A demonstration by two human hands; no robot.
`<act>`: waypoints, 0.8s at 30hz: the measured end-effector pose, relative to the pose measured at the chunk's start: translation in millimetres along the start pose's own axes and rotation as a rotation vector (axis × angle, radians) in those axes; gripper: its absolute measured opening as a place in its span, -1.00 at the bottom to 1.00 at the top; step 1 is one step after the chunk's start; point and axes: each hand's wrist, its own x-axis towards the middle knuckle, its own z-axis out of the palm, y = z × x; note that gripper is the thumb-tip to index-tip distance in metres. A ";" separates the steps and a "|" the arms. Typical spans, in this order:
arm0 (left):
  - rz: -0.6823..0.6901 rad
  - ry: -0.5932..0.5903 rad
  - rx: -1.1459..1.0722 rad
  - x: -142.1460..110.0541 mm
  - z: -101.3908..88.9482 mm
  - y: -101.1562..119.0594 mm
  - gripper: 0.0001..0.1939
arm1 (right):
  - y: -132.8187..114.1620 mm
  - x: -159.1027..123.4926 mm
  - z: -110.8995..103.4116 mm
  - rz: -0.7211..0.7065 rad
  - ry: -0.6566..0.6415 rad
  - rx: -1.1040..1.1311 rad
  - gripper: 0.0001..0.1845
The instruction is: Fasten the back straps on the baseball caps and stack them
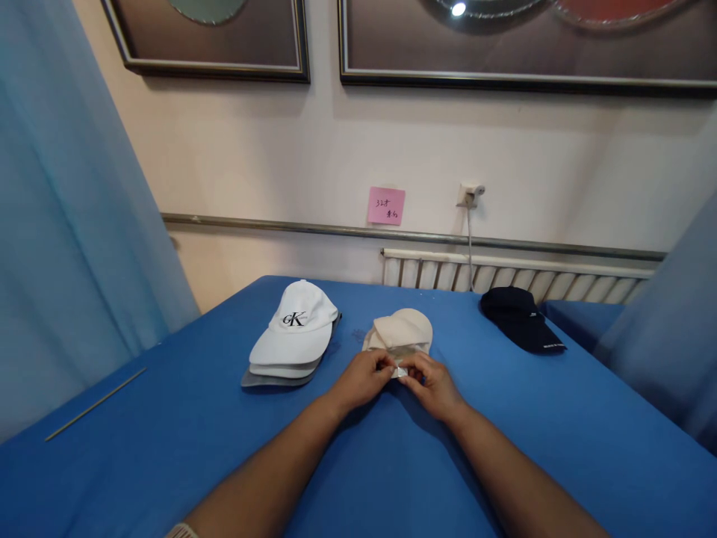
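Note:
A cream baseball cap [404, 327] lies in the middle of the blue-covered table, its near edge toward me. My left hand [364, 377] pinches that edge from the left. From the right, my right hand [431, 382] pinches the same edge, fingertips close to the left ones. A small shiny, whitish piece [399, 371] shows between my fingertips; I cannot tell whether it is a buckle or a tag. My fingers hide part of the cap's near edge.
Left of my hands, a white cap [302, 317] with black letters tops a stack of caps. A dark navy cap [518, 317] lies at the right. A thin stick [96, 403] rests at the far left. Behind the table stand a radiator [429, 270] and a wall rail [314, 230].

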 end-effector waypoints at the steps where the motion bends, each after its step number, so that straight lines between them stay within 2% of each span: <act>1: 0.009 -0.009 -0.008 0.2 -0.5 -0.4 -0.78 | 0.1 0.0 0.0 -0.004 -0.003 0.002 -0.84; 7: 0.013 -0.039 0.021 0.5 -2.7 -0.7 -0.78 | 3.3 -1.0 1.5 -0.018 -0.006 0.005 -0.82; 11: -0.026 -0.036 0.042 0.6 -2.6 0.8 -0.77 | 4.4 -1.3 2.2 0.008 -0.005 0.003 -0.82; 15: -0.003 -0.039 0.029 0.2 -1.1 0.2 -0.77 | 1.9 -0.4 1.2 0.046 -0.014 0.026 -0.83; 24: 0.012 0.034 0.064 -3.3 5.4 1.5 -0.83 | -2.4 -0.1 2.0 0.105 -0.049 0.078 -0.84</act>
